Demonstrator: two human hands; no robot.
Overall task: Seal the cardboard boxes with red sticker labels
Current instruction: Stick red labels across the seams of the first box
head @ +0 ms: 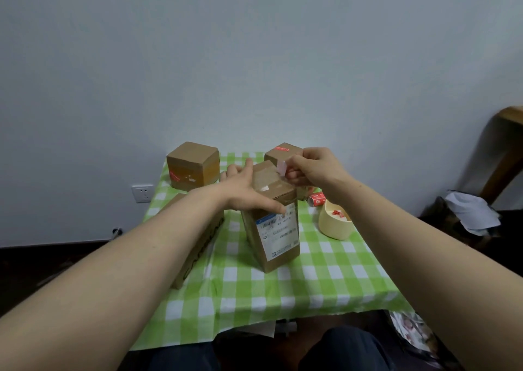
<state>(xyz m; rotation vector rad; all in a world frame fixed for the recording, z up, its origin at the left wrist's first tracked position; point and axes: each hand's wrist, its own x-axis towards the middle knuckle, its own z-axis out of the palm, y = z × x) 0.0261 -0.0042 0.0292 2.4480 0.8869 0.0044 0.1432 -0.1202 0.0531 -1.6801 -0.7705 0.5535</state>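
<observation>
A tall cardboard box [276, 229] with a white shipping label stands in the middle of the green checked table [283, 291]. My left hand [249, 189] lies flat across its top, fingers spread, thumb down the front edge. My right hand [314, 169] pinches a pale red sticker label [281, 167] just above the box's far top edge. A roll of red stickers [317, 199] lies behind my right wrist.
A box [194, 166] with a red sticker stands at the back left, another box [283, 152] with a red sticker at the back centre. A flat box [198, 246] lies under my left forearm. A cream bin [334, 223] with red scraps sits at the right.
</observation>
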